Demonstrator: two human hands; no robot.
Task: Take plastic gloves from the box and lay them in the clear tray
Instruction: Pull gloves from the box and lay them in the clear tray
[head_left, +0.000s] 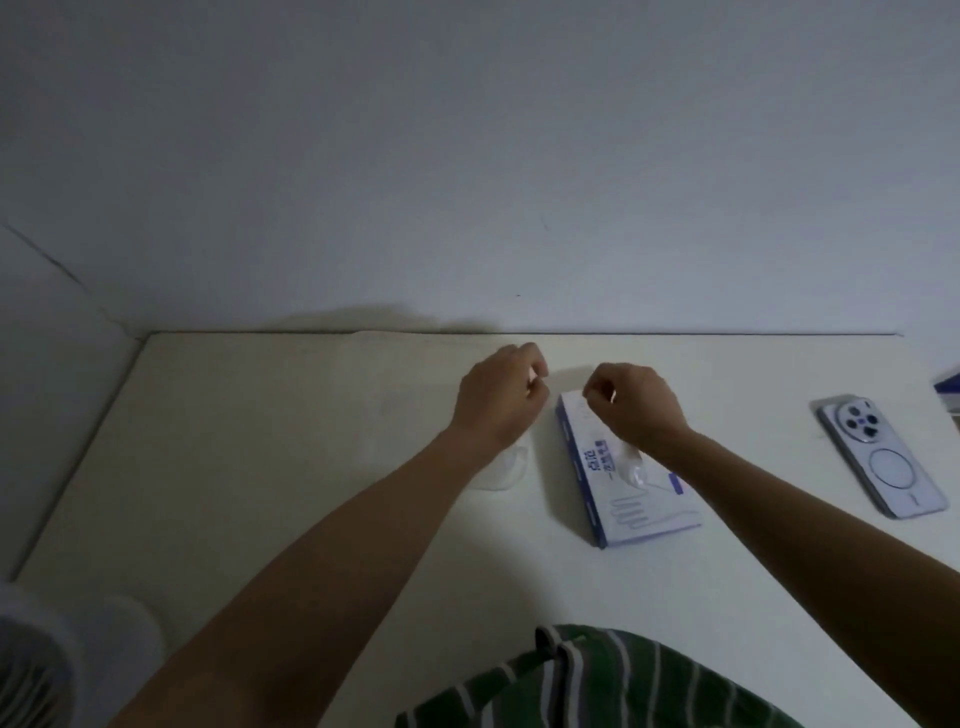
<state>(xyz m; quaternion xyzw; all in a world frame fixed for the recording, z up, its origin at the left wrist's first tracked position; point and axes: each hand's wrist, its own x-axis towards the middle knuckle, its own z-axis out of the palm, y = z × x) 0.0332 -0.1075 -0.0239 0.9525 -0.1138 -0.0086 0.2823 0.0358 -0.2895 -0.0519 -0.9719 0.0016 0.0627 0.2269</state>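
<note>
A blue and white glove box (631, 506) lies flat on the white table, right of centre, and a crumpled clear glove (631, 467) pokes out of its slot. The clear tray (501, 486) sits just left of the box, mostly hidden under my left wrist and hard to make out. My left hand (498, 397) hovers over the tray's far end with fingers curled in a pinch. My right hand (636, 408) is over the box's far end, pinching too. A thin clear glove seems stretched between both pinches, with only small bright bits showing at the fingertips.
A pale phone (883, 460) lies face down near the table's right edge, with a blue-edged object (948, 387) beyond it. The table's far edge meets a white wall. A white rounded object (57, 654) stands off the table at bottom left. My green striped shirt (597, 680) fills the bottom.
</note>
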